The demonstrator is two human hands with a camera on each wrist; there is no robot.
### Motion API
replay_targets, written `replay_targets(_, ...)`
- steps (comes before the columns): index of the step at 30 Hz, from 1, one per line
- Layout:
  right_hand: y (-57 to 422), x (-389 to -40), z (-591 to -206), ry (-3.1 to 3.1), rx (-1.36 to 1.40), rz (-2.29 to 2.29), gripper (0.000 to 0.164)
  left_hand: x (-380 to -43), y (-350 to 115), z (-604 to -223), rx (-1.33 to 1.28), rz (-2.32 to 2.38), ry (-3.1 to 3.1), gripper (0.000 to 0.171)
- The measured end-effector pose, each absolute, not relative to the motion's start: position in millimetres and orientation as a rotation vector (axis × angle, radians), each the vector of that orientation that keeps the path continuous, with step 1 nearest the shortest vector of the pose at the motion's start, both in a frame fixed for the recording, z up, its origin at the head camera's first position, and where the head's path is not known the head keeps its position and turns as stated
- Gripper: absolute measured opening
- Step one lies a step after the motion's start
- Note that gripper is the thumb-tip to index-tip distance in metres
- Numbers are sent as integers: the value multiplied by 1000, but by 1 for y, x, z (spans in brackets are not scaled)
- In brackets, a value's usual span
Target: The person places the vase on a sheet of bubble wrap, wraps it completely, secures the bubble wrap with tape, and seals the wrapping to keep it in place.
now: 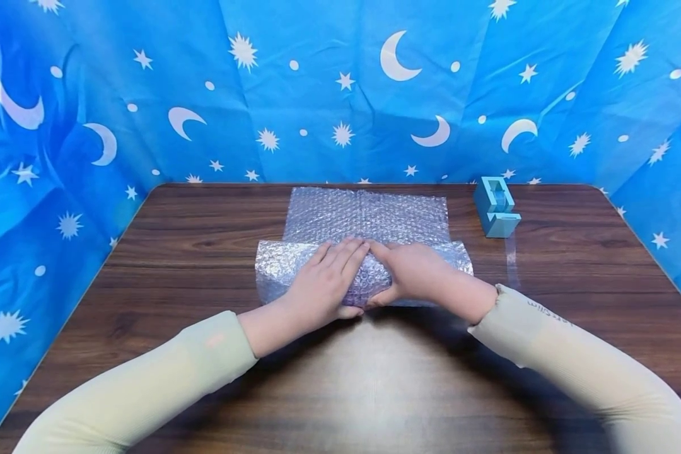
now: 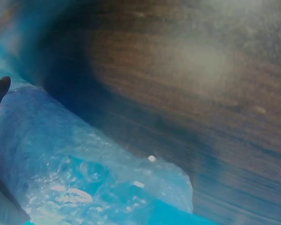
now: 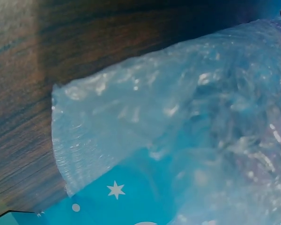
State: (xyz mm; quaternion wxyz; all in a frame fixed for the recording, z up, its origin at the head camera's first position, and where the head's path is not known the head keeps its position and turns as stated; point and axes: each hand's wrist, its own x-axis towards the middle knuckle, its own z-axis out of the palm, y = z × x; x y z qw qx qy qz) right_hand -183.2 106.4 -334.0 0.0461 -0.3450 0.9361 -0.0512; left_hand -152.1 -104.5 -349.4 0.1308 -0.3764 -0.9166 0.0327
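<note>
A sheet of clear bubble wrap (image 1: 363, 214) lies flat on the table, its near part rolled up into a thick bundle (image 1: 275, 265). My left hand (image 1: 323, 284) grips the bundle from the left, fingers over the top and thumb at the near side. From the right, my right hand (image 1: 417, 271) holds it the same way, and the fingertips of both hands nearly meet. A purplish tint shows through the middle layers; what is inside, if anything, cannot be made out. Both wrist views show the loose ends of the bubble wrap (image 2: 84, 173) (image 3: 122, 112).
A light blue tape dispenser (image 1: 496, 208) stands at the back right of the brown wooden table (image 1: 204, 214). From it a strip of clear tape (image 1: 511, 261) runs toward the near side. A blue cloth (image 1: 318, 94) with moons and stars hangs behind the table.
</note>
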Motion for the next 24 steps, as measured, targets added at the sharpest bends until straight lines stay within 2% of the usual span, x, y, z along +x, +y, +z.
replay_targets(24, 101, -179, -327, 2859, -1101, -118, 104, -152, -112, -345, -1062, -71, -2742, 125)
